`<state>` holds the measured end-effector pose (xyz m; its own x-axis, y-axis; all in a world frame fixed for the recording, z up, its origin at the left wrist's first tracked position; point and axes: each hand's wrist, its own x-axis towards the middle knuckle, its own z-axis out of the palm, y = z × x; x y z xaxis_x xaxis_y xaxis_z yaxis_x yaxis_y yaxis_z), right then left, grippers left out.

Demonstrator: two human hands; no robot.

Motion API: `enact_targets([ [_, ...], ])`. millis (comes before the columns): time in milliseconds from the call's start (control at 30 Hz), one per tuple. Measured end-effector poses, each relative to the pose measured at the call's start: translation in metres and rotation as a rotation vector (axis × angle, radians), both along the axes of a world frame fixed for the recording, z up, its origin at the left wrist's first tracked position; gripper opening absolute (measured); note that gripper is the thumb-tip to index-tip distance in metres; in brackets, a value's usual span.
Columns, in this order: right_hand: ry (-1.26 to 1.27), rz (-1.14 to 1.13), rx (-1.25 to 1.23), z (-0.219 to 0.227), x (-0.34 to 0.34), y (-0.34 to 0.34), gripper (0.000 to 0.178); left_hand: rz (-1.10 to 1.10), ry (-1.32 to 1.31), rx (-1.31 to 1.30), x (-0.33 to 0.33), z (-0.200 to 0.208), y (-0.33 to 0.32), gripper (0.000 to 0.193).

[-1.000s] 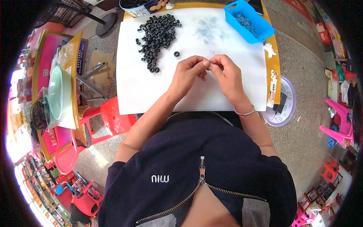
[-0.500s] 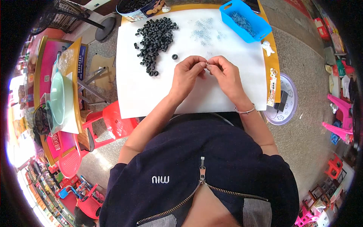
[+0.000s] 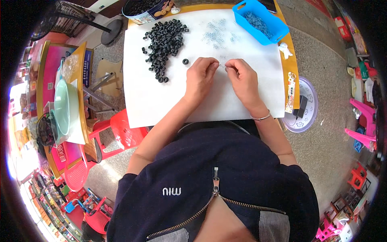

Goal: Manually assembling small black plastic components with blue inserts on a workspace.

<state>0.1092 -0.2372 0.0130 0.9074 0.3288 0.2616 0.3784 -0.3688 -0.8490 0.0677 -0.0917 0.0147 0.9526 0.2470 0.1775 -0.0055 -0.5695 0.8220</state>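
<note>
The fingers (image 3: pixel 210 63) of the left hand (image 3: pixel 199 80) are bunched, with thumb and forefinger brought close together, and those of the right hand (image 3: pixel 245 82) are curled in a similarly narrow pinch; whether anything is held between either pair of tips cannot be told. The two sets of fingertips are pointed at each other and parted by a small gap, above a white sheet (image 3: pixel 155 103)

Just beyond that gap, a few faint specks can be made out on the sheet, and farther on, the clear bluish bits (image 3: pixel 215 35) are scattered loosely, untouched by the fingers. Just left of the left hand's knuckles, a single black ring (image 3: pixel 185 61) is seen lying flat, apart from the hand. Farther left and beyond, a pile of black rings (image 3: pixel 164 42) is spread on the sheet, its tail narrowed toward the wearer

A bangle (image 3: pixel 261 118) is worn on the right wrist. Beyond the right hand, at the far right corner, more bluish bits are held in a blue basket (image 3: pixel 277 39). At the far left corner, black pieces are contained in a round tin (image 3: pixel 146 17). The sheet is laid over a yellow worktop (image 3: pixel 293 64), on whose right edge a small white object (image 3: pixel 285 49) is placed
</note>
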Motion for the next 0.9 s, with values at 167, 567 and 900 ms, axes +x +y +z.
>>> enact_targets([
  [167,-0.224,-0.019,-0.199,-0.003,0.003,-0.008,0.014,-0.019,0.004,0.223,0.006,-0.006,-0.004,0.014],
  [567,0.022,-0.126,0.086,-0.004,0.002,-0.017,0.012,0.223,-0.129,0.131,-0.008,0.022,0.056,0.012],
  [900,0.019,-0.100,0.053,-0.006,0.001,-0.014,0.010,0.206,0.000,0.193,-0.012,0.023,0.072,0.012],
])
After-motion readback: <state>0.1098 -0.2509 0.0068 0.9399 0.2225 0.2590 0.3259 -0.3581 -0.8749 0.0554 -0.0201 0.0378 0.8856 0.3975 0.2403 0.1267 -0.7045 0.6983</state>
